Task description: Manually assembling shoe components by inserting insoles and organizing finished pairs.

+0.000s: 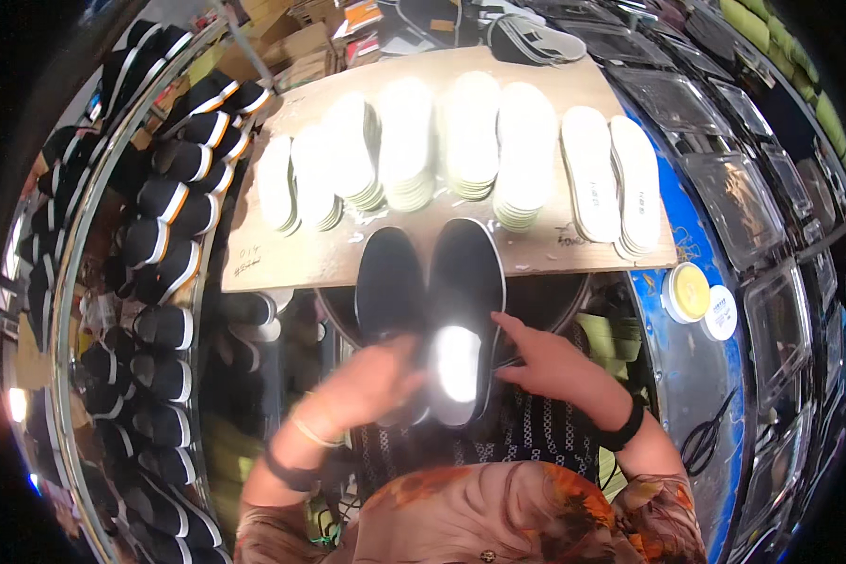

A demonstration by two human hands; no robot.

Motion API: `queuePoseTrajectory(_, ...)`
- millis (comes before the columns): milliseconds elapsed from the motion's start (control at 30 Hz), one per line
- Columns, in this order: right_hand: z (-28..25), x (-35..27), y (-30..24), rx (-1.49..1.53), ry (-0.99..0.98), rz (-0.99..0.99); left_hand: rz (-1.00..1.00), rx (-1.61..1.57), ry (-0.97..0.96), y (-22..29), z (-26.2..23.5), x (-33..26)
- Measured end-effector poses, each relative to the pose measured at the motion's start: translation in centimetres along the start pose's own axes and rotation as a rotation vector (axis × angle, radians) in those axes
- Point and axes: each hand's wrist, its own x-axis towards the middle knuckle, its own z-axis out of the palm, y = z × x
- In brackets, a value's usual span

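Resting at the board's (291, 258) near edge, two black shoes (430, 282) lie side by side. Left hand (371, 385), blurred, covers the left shoe's heel; grip unclear. Right hand (550, 362), fingers spread, touches the right shoe beside its white insole (458, 362).

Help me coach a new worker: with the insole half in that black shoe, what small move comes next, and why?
Probably press the white insole flat into the right-hand black shoe: its heel end looks raised at the opening, the left hand is over it, and the right hand steadies the shoe's side.
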Motion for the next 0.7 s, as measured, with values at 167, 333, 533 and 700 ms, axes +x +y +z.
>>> queuePoseTrajectory(167,-6.6,-2.4,5.6,-0.129,0.662,-0.118,0.227,-0.055,-0.198,2.8,-8.2,3.5)
queuePoseTrajectory(333,-14.4,-1.6,10.2,-0.549,0.917,-0.155,0.534,-0.042,-0.102,9.2,-5.6,16.5)
queuePoseTrajectory(533,-16.5,-0.2,13.0,-0.485,0.751,-0.117,0.596,0.427,0.201,12.9,2.6,28.2)
queuePoseTrajectory(700,-15.8,0.3,13.9,-0.567,0.833,-0.193,0.457,0.580,0.131,12.7,3.9,30.3)
